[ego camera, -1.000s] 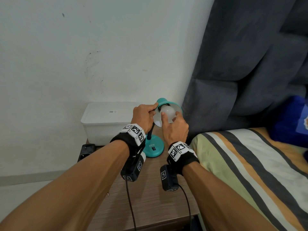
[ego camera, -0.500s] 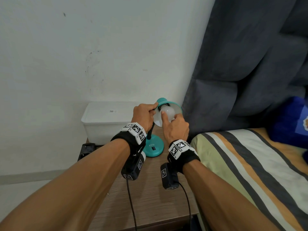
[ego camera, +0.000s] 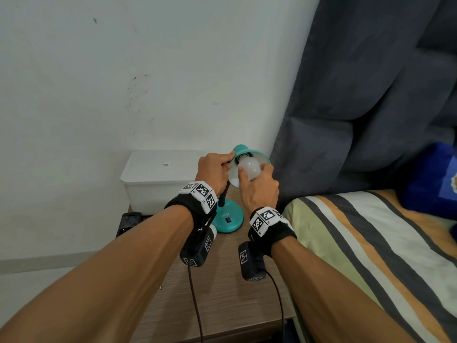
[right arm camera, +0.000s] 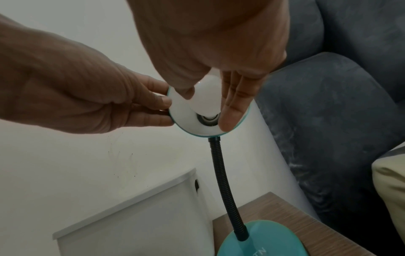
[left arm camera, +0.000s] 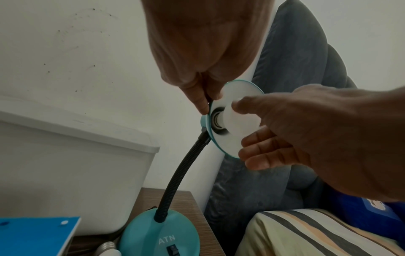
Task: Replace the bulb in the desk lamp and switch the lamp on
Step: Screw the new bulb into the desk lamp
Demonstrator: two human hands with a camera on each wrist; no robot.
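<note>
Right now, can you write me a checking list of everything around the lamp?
Surface: wooden bedside table, bare wood at the near end.
Job's things: teal desk lamp, its base on the table, shade tipped sideways; white bulb sits at the socket, unlit; a second bulb lies beside the base.
Clutter: white lidded box against the wall; blue card; a black object at the table's left edge.
Hands: left hand grips the shade's rim; right hand holds the bulb in its fingers.
Cables: two black leads hang from the wrist cameras.
Surroundings: marked white wall, grey curtain, striped bed, blue pillow.
</note>
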